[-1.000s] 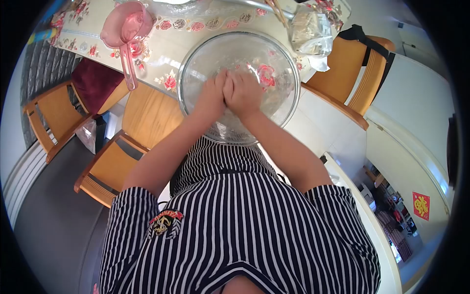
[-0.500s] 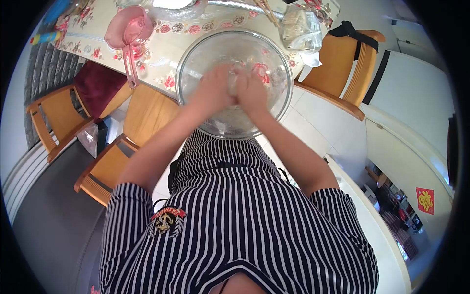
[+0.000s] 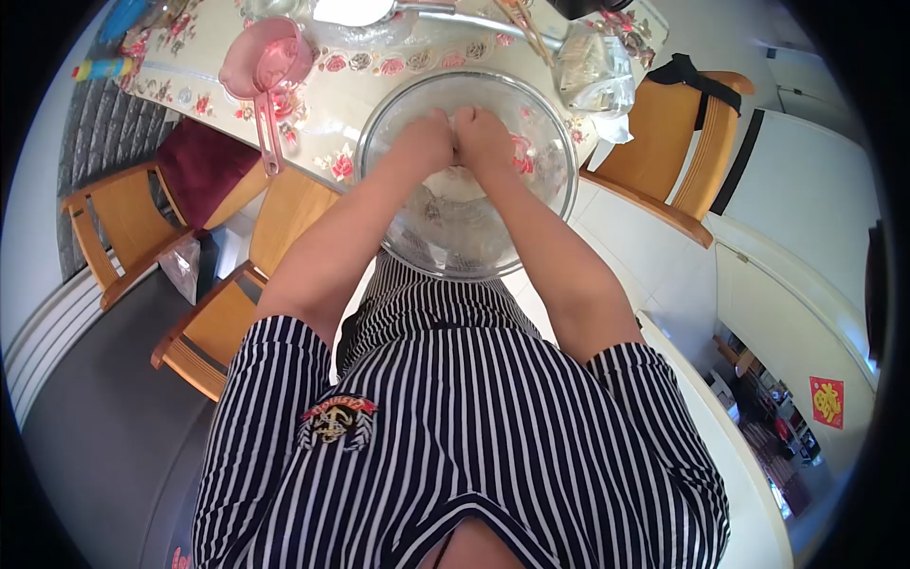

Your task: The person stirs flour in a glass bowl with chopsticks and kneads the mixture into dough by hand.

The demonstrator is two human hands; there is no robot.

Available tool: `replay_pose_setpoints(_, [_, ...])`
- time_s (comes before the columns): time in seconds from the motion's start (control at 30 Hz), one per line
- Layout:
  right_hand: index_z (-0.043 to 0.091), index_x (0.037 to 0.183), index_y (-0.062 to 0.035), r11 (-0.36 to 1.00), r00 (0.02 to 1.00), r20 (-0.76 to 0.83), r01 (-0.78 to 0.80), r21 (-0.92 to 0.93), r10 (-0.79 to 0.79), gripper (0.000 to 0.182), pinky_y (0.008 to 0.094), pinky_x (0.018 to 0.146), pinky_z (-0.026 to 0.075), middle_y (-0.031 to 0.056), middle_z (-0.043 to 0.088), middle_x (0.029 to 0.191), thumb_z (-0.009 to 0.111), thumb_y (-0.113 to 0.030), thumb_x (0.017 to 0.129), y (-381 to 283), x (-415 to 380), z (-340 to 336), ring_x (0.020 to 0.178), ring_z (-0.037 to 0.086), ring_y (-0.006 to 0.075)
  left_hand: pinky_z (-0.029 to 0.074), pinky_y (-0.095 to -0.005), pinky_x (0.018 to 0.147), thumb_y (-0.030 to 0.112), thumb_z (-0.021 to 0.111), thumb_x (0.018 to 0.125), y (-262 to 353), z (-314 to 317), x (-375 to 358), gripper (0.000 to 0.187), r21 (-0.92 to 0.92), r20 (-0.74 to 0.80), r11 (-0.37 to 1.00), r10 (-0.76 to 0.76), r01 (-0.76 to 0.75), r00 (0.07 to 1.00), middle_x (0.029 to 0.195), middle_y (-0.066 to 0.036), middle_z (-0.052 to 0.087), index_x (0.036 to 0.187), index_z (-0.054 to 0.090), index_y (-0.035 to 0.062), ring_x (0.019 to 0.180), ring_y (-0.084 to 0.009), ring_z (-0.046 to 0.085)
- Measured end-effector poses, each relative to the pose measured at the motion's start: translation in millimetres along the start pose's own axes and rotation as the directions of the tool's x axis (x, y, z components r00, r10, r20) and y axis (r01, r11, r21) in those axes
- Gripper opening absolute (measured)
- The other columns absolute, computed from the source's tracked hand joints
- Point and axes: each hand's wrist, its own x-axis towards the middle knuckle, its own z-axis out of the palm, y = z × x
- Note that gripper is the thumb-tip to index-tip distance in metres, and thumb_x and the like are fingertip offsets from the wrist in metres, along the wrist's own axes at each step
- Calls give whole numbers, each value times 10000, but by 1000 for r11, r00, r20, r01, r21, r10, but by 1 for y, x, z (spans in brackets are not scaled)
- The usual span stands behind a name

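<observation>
A large clear glass bowl (image 3: 366,213) sits at the table's near edge, its near side reaching out past that edge towards my body. Inside it lies a pale lump that looks like dough (image 3: 457,186). My left hand (image 3: 426,138) is curled closed at the far part of the lump. Beside it, almost touching, my right hand (image 3: 482,135) is closed in the same way, knuckles up. Both hands press on the dough, and its far part is hidden beneath them.
A pink translucent long-handled scoop (image 3: 269,90) lies at the left of the flowered tablecloth (image 3: 327,104). A white-bladed spatula (image 3: 355,9) is at the back. A plastic bag (image 3: 595,81) stands at right. Wooden chairs (image 3: 668,133) flank the table.
Both hands have moved to the far side of the bowl with arms stretched further, and more of the pale dough shows on the near side. The view has shifted slightly.
</observation>
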Motion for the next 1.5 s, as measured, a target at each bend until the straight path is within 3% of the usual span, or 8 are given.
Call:
replay_pose_setpoints(0.17, [697,899,-60,816,898,243,436,-380,-367,195,461,770,527,163,715,950,574,-210,875,-8,-37,-57,858,677,349,494,-509,941,247,795,780,27,5,-74,739,198,-255,915,394,-351,883,1186,-254,586,1375,449,-23,1077,-430,587])
replay_pose_setpoints(0.47, [659,735,-91,726,688,-262,683,-84,-677,166,440,681,506,137,690,817,603,-233,801,14,-46,2,717,629,333,496,-515,836,118,760,773,-22,79,-58,561,-61,-521,983,116,-172,846,1158,-223,630,1277,539,14,1047,-484,565])
replay_pose_setpoints(0.67, [693,898,-95,988,955,295,78,-133,-36,236,502,698,504,182,684,878,536,-271,903,-22,-6,-15,847,649,390,475,-495,906,226,864,685,-18,8,-4,594,-161,30,986,-39,44,999,1179,-205,624,1179,601,25,1093,-438,569])
replay_pose_setpoints(0.8, [694,920,-95,936,931,202,331,-115,-304,302,517,753,508,220,689,930,462,-286,951,18,0,-5,866,642,422,508,-490,965,364,853,708,20,-8,-30,780,364,3,913,194,-182,981,1184,-234,627,1299,503,-5,1139,-444,579])
replay_pose_setpoints(0.9, [705,964,-87,971,964,114,239,33,-241,290,505,800,504,202,700,991,464,-247,957,1,-55,-44,928,654,412,487,-466,1004,395,868,687,21,10,-64,849,238,-94,888,423,-392,901,1227,-206,612,1313,476,-25,1170,-424,564])
replay_pose_setpoints(1.07, [700,945,-109,752,724,-312,658,44,-615,206,483,790,485,81,698,941,594,-267,868,18,-75,-22,881,640,336,473,-533,880,284,716,868,11,71,-88,563,-320,-470,920,52,-225,881,1117,-283,605,1262,486,-46,1024,-484,566])
replay_pose_setpoints(1.3, [684,786,-109,800,795,-90,594,-86,-600,206,480,761,506,121,710,896,602,-295,821,8,-19,-3,843,652,328,488,-553,822,216,723,865,-13,58,-33,462,-270,-504,942,39,-200,863,1072,-319,617,1165,477,-34,967,-522,574])
replay_pose_setpoints(1.5, [738,844,-69,888,885,292,423,-181,-362,289,485,794,527,177,716,881,561,-294,886,3,17,-9,859,670,371,495,-475,946,335,862,741,6,-17,-22,734,-7,100,999,47,-46,994,1297,-234,575,1309,528,12,1187,-425,584])
